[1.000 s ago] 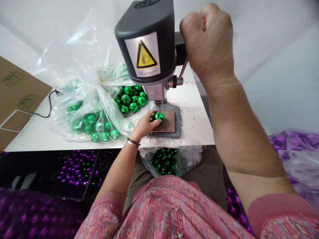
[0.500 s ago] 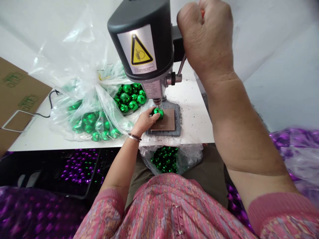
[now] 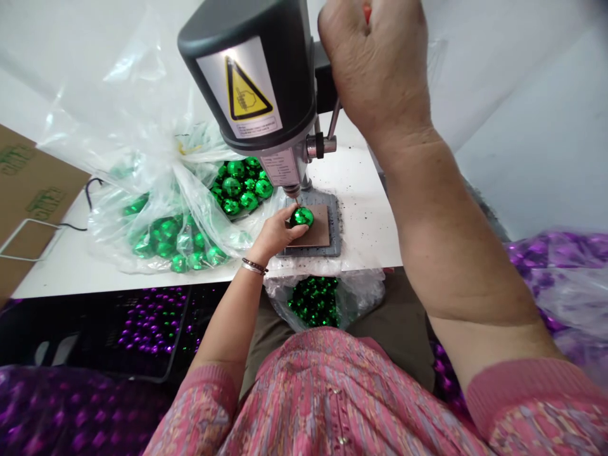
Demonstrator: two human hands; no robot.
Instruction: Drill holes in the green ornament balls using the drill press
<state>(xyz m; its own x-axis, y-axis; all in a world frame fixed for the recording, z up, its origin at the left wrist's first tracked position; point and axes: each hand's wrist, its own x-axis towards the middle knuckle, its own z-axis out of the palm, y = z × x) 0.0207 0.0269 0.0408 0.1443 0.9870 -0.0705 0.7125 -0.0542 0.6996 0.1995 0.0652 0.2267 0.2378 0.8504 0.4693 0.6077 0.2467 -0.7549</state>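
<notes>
A small drill press point(image 3: 247, 76) with a yellow warning label stands over a grey base plate point(image 3: 335, 221). On that base lies a brown board point(image 3: 321, 233). My left hand point(image 3: 279, 233) holds a shiny green faceted ball point(image 3: 303, 216) on the board, thumb and fingers around its left side, just beneath the drill's tip. High on the right, my right hand point(image 3: 375, 63) is wrapped round the press's lever handle, of which a bit of red shows between the fingers. A metal rod runs from the hand down to the hub.
Clear plastic bags of green balls point(image 3: 166, 237) lie on the white table point(image 3: 365, 234), left of the press. An open bag point(image 3: 313, 301) of green pieces sits at my lap. Cardboard point(image 3: 42, 183) stands far left; purple balls point(image 3: 560, 259) lie right.
My left hand has shifted slightly on the ball, which now shows more of its surface and sits a little right on the board. The whole view has shifted slightly.
</notes>
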